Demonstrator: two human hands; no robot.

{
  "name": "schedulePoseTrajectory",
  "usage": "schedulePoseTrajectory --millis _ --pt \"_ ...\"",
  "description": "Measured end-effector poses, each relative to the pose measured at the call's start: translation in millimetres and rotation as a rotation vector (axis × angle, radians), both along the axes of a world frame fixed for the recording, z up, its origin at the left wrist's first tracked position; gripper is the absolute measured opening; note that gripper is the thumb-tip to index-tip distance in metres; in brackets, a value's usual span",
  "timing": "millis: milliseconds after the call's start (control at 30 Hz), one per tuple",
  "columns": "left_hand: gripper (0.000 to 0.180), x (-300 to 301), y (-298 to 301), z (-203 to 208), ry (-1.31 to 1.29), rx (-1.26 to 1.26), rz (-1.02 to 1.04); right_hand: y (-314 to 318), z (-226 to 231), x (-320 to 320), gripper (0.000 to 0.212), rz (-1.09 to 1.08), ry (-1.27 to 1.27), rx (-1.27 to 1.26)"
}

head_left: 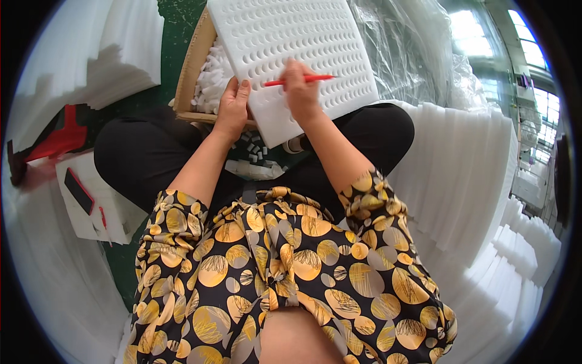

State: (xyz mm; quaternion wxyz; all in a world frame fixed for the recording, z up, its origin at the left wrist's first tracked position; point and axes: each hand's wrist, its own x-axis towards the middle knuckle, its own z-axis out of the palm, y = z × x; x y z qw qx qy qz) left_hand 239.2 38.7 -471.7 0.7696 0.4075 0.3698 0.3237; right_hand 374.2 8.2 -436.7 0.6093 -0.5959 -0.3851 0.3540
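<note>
A white foam sheet (267, 48) with rows of round cuts lies tilted across a cardboard box (189, 67) and my right knee. My left hand (233, 109) grips the sheet's left edge, thumb on top, the other fingers partly hidden. Over the sheet's middle, my right hand (298, 91) is closed round a slim red pen-like tool (318, 77); it is slightly blurred, and I cannot make out the tip. Small white foam plugs (217, 76) fill the part of the box that shows beside the sheet.
Several loose plugs (254, 148) lie on the green floor between my legs. At the left are a dark phone (79, 191) with a red edge on a white block (115, 212), and a red object (63, 133). Stacked white foam sheets (448, 176) and clear plastic wrap (406, 48) stand at the right.
</note>
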Motion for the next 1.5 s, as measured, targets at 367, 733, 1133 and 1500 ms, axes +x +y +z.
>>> schedulePoseTrajectory --millis 367,733,1133,1500 --pt "0.025 7.1 -3.2 5.6 -0.004 0.107 0.047 -23.1 -16.2 15.1 0.03 -0.038 -0.55 0.099" --pt "0.025 3.3 -1.4 -2.2 0.133 0.266 0.084 -22.3 6.4 2.7 0.031 -0.063 0.108 -0.152" --pt "0.026 4.2 -1.8 -13.4 0.169 0.339 0.115 -17.6 -0.7 -2.4 0.029 -0.014 -0.173 -0.026" --pt "0.03 6.0 15.3 -4.1 0.014 0.094 0.152 -32.9 5.1 11.1 0.034 -0.193 0.057 -0.063"
